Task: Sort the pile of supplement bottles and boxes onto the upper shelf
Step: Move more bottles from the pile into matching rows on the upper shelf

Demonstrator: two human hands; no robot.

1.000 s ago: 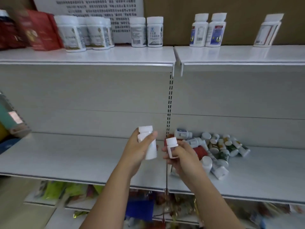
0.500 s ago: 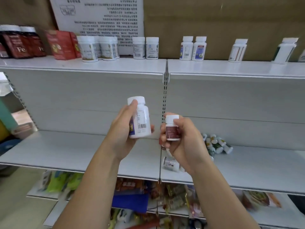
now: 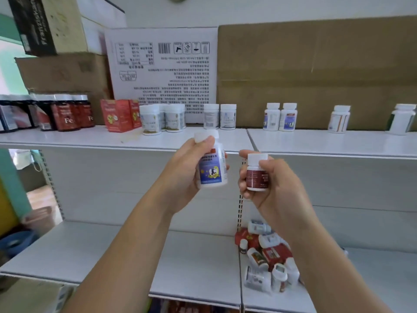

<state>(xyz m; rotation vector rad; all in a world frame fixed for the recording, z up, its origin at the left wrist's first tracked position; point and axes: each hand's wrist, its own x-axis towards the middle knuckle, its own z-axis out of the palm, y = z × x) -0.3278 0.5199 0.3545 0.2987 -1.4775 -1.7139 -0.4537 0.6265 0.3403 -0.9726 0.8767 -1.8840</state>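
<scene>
My left hand (image 3: 184, 171) grips a white bottle with a blue label (image 3: 212, 168), upright, just below the upper shelf's front edge (image 3: 126, 144). Beside it my right hand (image 3: 268, 188) holds a smaller white bottle with a dark red label (image 3: 256, 175). The two bottles are apart. On the lower shelf (image 3: 112, 251), under my right forearm, lies the pile of bottles and red boxes (image 3: 266, 258). Sorted groups stand along the upper shelf: dark red bottles (image 3: 67, 115), red boxes (image 3: 119, 115), white bottles (image 3: 162, 119) and two blue-labelled bottles (image 3: 279, 117).
Cardboard boxes (image 3: 316, 71) and a white printed carton (image 3: 162, 64) stand behind the upper shelf's rows. Single white bottles (image 3: 339, 118) stand further right on that shelf. A slotted upright (image 3: 241, 206) divides the shelving. More goods show below the lower shelf.
Both hands have risen from the pile on the lower shelf to just under the upper shelf's edge, each carrying its bottle. The view has tilted upward.
</scene>
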